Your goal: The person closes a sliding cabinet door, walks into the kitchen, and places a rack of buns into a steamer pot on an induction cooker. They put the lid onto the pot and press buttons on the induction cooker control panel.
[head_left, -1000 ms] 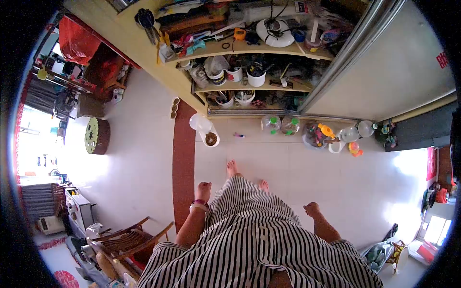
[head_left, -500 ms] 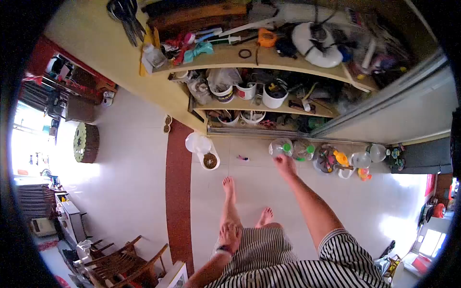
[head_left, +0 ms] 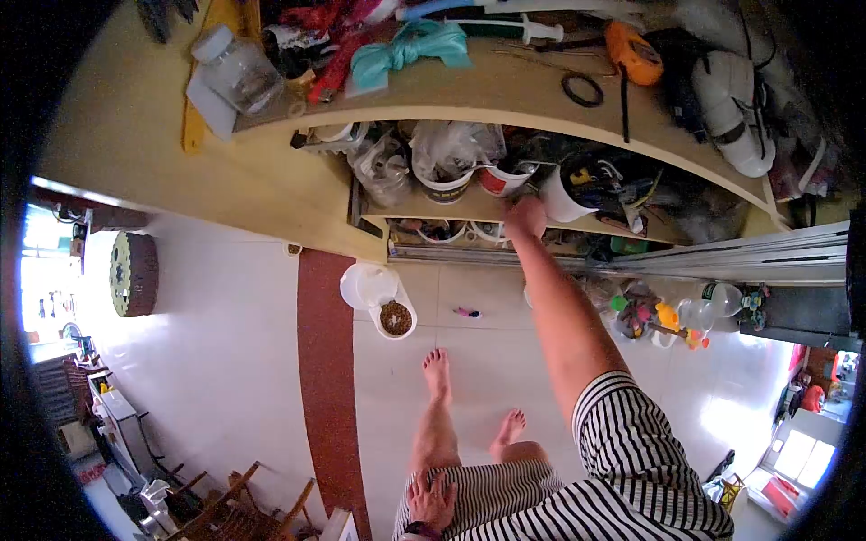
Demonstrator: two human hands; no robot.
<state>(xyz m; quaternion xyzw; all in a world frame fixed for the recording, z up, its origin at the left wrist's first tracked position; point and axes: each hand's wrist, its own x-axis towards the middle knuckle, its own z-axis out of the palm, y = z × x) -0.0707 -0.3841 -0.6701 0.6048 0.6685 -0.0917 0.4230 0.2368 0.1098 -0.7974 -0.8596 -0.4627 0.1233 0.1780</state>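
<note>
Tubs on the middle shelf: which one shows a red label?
The middle tub, between the bag-topped tub and the tub of dark tools; neither of those shows red on its side.

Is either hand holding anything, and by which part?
The right hand is beside the white tub, but whether it grips anything cannot be told; the left hand holds nothing.

A filled white bucket [head_left: 565, 198] sits on a shelf [head_left: 482, 208].
</note>
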